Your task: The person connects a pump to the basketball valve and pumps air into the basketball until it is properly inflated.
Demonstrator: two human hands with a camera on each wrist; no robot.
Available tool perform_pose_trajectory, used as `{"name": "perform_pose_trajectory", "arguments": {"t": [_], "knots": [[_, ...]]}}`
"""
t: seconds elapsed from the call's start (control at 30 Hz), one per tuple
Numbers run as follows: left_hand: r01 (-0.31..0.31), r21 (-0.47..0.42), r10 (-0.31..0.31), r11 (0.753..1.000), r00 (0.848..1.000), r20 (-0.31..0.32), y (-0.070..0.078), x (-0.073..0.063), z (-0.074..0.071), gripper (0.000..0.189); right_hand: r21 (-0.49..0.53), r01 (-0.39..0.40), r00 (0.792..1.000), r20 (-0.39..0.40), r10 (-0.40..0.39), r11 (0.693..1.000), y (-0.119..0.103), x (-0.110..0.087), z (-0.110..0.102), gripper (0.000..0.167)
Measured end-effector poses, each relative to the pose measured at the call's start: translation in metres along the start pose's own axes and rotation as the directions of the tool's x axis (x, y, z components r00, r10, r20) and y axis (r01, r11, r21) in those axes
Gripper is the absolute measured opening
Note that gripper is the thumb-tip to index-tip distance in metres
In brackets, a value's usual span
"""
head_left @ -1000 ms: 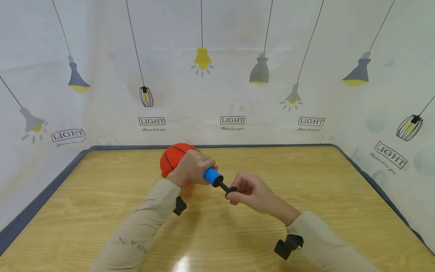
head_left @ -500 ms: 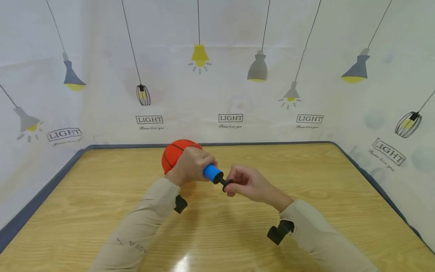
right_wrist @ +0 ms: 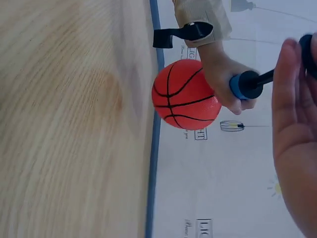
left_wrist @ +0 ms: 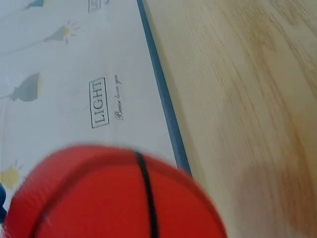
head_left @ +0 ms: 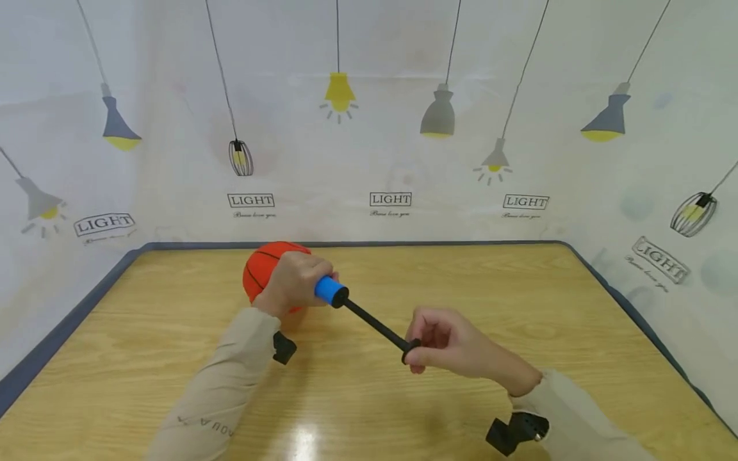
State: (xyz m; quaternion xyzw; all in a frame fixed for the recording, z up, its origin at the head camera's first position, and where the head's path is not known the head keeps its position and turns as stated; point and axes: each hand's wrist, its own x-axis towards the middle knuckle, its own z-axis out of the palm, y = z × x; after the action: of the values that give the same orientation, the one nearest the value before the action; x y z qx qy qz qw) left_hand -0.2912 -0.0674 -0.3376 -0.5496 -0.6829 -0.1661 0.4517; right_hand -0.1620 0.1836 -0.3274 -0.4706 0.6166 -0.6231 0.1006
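My left hand (head_left: 296,280) grips the blue barrel of a hand pump (head_left: 330,291). Beyond that hand is a small red basketball (head_left: 262,269) with black lines, partly covered by it; the ball also fills the bottom of the left wrist view (left_wrist: 109,198). A long black pump rod (head_left: 375,323) stretches from the barrel toward my right hand (head_left: 446,342), whose thumb and fingers pinch the black handle at its end. In the right wrist view, the ball (right_wrist: 185,94) sits right beside the left hand. The pump's far end is hidden behind the left hand.
A wood-grain table (head_left: 346,410) lies under both hands, with a dark blue border along its edges. Behind and at the sides stands a white backdrop (head_left: 311,160) printed with lamps and LIGHT labels. Each wrist wears a black camera mount (head_left: 516,432).
The handle first went slightly toward the barrel. Now my right hand has drawn it out to the lower right, exposing much more rod. My left hand and the ball have shifted left.
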Motion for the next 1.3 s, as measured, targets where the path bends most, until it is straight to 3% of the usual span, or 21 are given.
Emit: {"name": "perform_pose_trajectory", "arguments": {"t": [0.17,0.27,0.33,0.5,0.67,0.77,0.9,1.1,1.2,1.3], "knots": [[-0.048,-0.005,0.048,0.999,0.997,0.059,0.012,0.014,0.001,0.023,-0.093,0.029,1.0,0.014,-0.028,0.995,0.01,0.017,-0.007,0.01],[-0.05,-0.026,0.052,0.998,0.994,0.098,0.019,0.02,0.003,0.011,-0.158,-0.015,1.0,-0.015,0.012,0.987,0.019,0.028,-0.008,0.008],[-0.049,-0.04,0.053,0.998,0.992,0.117,0.021,0.02,0.005,0.014,-0.188,-0.036,0.999,-0.034,0.03,0.982,0.023,0.031,-0.007,0.007],[-0.053,-0.049,0.059,0.997,0.99,0.127,0.019,0.012,0.007,0.012,-0.185,-0.069,0.995,-0.085,0.055,0.98,0.019,0.021,0.002,0.007],[-0.021,-0.017,0.022,1.0,0.996,0.085,0.008,0.004,0.001,0.028,-0.111,-0.048,0.998,-0.043,0.043,0.993,-0.003,-0.001,0.004,0.006],[0.0,-0.035,0.003,0.999,0.997,0.083,0.007,0.004,0.001,0.026,-0.092,-0.009,1.0,0.012,0.01,0.996,-0.01,-0.003,0.0,0.006],[0.013,-0.072,-0.003,0.997,0.99,0.139,0.014,0.011,0.006,0.012,-0.169,0.017,0.999,0.039,-0.011,0.986,0.003,0.012,-0.009,0.005],[-0.053,-0.068,0.066,0.996,0.976,0.207,0.026,0.014,0.011,0.017,-0.295,-0.048,0.999,-0.034,0.039,0.954,0.03,0.024,-0.006,0.009],[-0.09,-0.081,0.106,0.993,0.97,0.22,0.027,0.013,0.01,0.017,-0.343,-0.085,0.995,-0.085,0.059,0.935,0.025,0.017,0.003,0.008],[-0.081,-0.065,0.093,0.995,0.973,0.212,0.022,0.013,0.005,0.017,-0.31,-0.102,0.992,-0.105,0.072,0.945,0.009,0.005,0.008,0.008]]}}
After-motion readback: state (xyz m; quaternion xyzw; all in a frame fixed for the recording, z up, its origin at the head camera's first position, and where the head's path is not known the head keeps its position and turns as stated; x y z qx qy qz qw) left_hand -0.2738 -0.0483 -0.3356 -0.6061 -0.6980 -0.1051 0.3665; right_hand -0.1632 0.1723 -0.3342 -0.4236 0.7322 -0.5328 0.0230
